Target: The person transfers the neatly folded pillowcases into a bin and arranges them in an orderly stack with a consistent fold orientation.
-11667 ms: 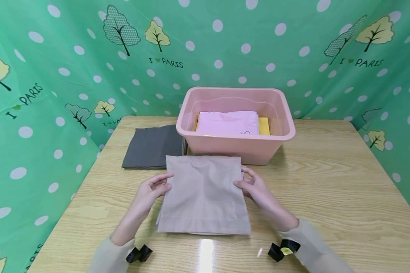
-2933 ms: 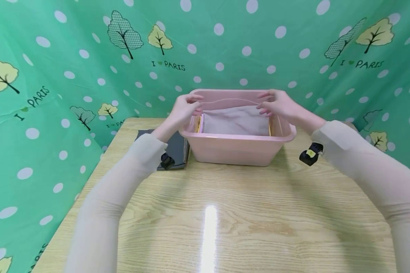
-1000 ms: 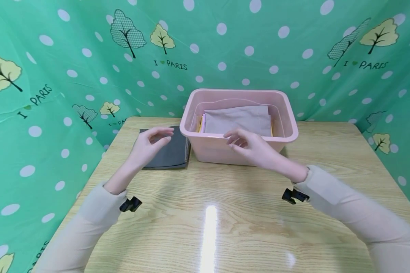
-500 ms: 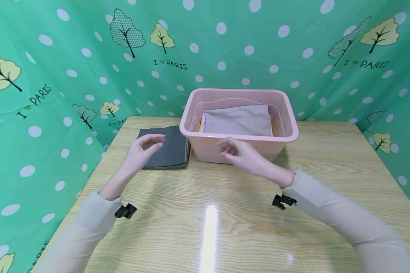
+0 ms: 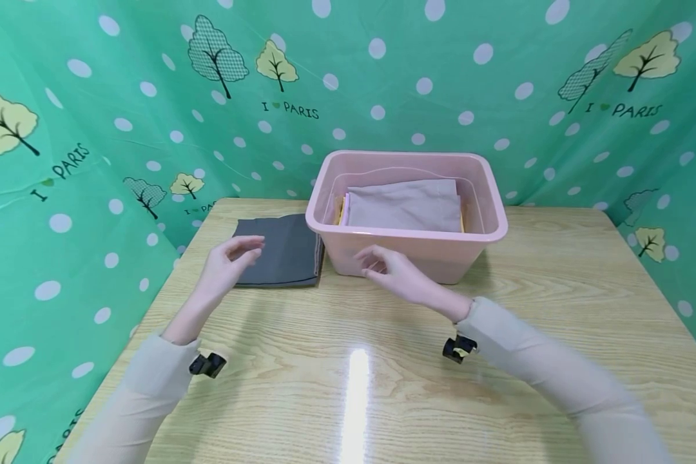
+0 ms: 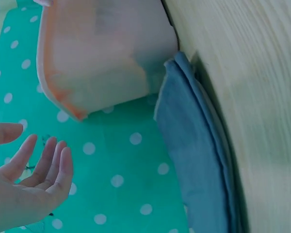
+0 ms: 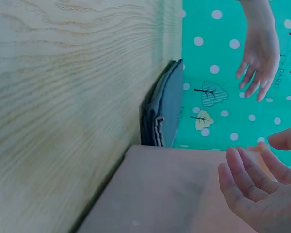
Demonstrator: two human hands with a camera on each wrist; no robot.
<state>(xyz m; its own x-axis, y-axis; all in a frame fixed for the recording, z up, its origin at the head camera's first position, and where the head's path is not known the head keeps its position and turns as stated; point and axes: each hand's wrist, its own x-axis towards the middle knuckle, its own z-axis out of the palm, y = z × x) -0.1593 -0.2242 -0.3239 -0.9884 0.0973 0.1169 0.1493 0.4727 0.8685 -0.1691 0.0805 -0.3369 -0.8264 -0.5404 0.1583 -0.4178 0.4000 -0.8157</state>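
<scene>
My left hand (image 5: 225, 265) hovers beside the near-left part of a folded dark grey cloth (image 5: 290, 252), fingers relaxed and holding nothing. In front of a pink plastic bin (image 5: 441, 258) hangs my right hand (image 5: 396, 277), loosely curved with nothing in it. Inside the bin a folded light grey cloth (image 5: 403, 205) lies on top, with thin pink and yellow edges of other cloths showing at its sides. The left wrist view shows the dark cloth (image 6: 196, 145) apart from the left hand (image 6: 34, 189). In the right wrist view, the right hand's fingers (image 7: 247, 179) are spread over nothing.
All this stands on a light wooden table (image 5: 441, 399). A green dotted curtain (image 5: 383, 77) with tree prints hangs behind and at both sides. The dark cloth lies close against the bin's left side.
The light grey cloth, earlier held by both hands before the bin, now lies inside it. Both hands have drawn back from the bin; during the last second they shifted left and nearer.
</scene>
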